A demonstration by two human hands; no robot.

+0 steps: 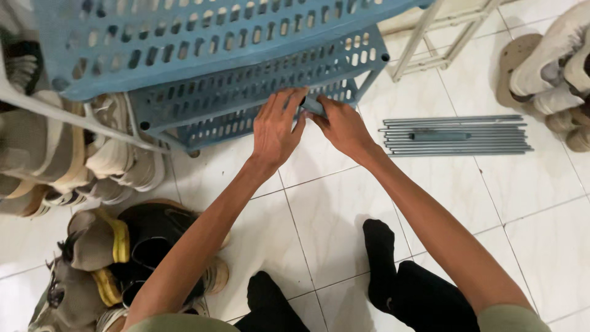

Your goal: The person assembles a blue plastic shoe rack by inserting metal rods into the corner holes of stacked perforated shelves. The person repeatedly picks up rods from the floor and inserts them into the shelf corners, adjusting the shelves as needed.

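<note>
Looking down at my two hands on a blue slotted plastic shelf rack (246, 80) lying on white floor tiles (332, 215). My left hand (276, 129) rests flat w/ fingers spread on the shelf edge, gripping nothing. My right hand (344, 126) pinches a short blue-grey connector piece (312, 106) at that edge. Bundle of grey metal rods (455, 136) lies to the right, apart; shoes (104, 246) piled at left

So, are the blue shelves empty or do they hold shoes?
Empty, as far as shows: the blue shelves carry nothing on their slotted panels. The shoes lie on the floor beside them.
</note>
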